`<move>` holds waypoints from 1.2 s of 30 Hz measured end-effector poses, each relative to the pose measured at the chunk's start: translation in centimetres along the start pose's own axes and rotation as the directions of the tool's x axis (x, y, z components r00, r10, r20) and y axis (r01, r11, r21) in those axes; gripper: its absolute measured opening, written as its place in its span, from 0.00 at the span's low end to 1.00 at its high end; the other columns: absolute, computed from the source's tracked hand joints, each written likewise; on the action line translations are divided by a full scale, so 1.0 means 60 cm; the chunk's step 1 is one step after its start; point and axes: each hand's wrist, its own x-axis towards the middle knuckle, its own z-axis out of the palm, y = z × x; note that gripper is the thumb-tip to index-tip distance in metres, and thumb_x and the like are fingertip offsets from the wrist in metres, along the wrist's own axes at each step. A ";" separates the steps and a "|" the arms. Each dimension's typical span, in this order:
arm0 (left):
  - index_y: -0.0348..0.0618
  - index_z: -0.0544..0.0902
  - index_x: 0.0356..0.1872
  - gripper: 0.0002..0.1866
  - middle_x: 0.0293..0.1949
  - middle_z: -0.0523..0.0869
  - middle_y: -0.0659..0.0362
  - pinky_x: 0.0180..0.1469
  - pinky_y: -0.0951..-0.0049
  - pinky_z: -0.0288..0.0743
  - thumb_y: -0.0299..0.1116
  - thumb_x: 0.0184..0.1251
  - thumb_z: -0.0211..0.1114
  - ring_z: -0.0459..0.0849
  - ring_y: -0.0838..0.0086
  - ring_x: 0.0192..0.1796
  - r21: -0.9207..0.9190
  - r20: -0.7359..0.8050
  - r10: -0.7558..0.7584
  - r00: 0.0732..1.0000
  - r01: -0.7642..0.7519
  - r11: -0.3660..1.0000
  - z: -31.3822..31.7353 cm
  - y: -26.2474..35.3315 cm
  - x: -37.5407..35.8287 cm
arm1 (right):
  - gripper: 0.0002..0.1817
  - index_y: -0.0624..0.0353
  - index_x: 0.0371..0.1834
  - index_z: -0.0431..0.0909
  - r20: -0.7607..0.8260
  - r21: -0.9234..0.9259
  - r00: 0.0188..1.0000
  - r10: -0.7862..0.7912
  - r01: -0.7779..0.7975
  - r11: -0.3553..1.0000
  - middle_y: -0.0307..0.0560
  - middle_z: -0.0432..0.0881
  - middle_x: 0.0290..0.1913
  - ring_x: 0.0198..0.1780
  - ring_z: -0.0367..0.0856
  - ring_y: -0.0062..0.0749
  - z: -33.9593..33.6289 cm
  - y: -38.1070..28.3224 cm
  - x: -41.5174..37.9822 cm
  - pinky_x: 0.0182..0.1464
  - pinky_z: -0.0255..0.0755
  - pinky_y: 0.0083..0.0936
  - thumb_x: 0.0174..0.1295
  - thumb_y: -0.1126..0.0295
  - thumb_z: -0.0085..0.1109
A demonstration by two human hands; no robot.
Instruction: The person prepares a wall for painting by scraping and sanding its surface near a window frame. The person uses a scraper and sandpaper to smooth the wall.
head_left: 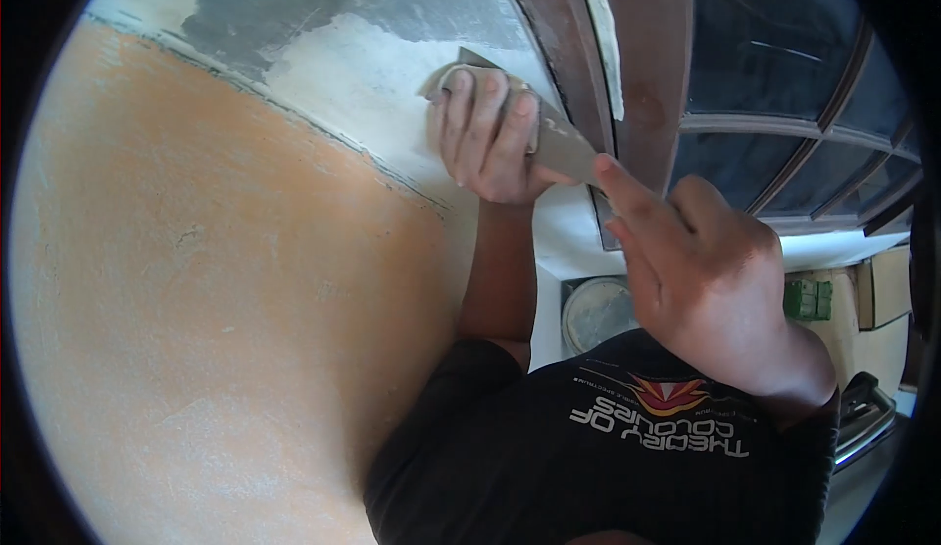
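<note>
My left hand [490,138] is up near the wall, its fingers bent over a flat, putty-smeared scraper [569,148]. One dark corner of the tool shows beyond my fingertips, over white filler [338,70] beside a bare grey patch [279,1]. My right hand [696,271] grips the scraper's other end, index finger stretched along it; its handle is hidden in my palm. Whether the scraper is a single piece is unclear, as my fingers cover part of it.
Orange-toned wall [225,280] spans the left, with a rough seam above. A brown frame [642,45] and paned window [774,55] stand at upper right. Below are a round bucket [600,318], green object [809,300] and my black shirt [588,467].
</note>
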 end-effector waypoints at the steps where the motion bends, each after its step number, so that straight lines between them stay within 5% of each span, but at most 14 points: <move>1: 0.50 0.83 0.56 0.40 0.56 0.85 0.51 0.67 0.43 0.62 0.75 0.64 0.47 0.78 0.48 0.64 -0.008 0.009 -0.006 1.000 0.006 1.000 0.002 0.002 -0.003 | 0.26 0.58 0.60 0.79 0.007 0.002 1.000 0.011 -0.011 1.000 0.41 0.68 0.24 0.18 0.69 0.26 -0.001 0.002 -0.003 0.18 0.63 0.27 0.55 0.75 0.68; 36: 0.52 0.85 0.52 0.39 0.51 0.88 0.53 0.62 0.44 0.68 0.75 0.64 0.46 0.81 0.49 0.60 -0.024 -0.028 0.034 0.999 -0.034 0.999 0.009 0.001 -0.004 | 0.26 0.57 0.61 0.78 -0.029 0.014 1.000 0.009 -0.009 1.000 0.42 0.67 0.25 0.18 0.70 0.29 0.007 0.004 -0.016 0.19 0.66 0.28 0.56 0.76 0.67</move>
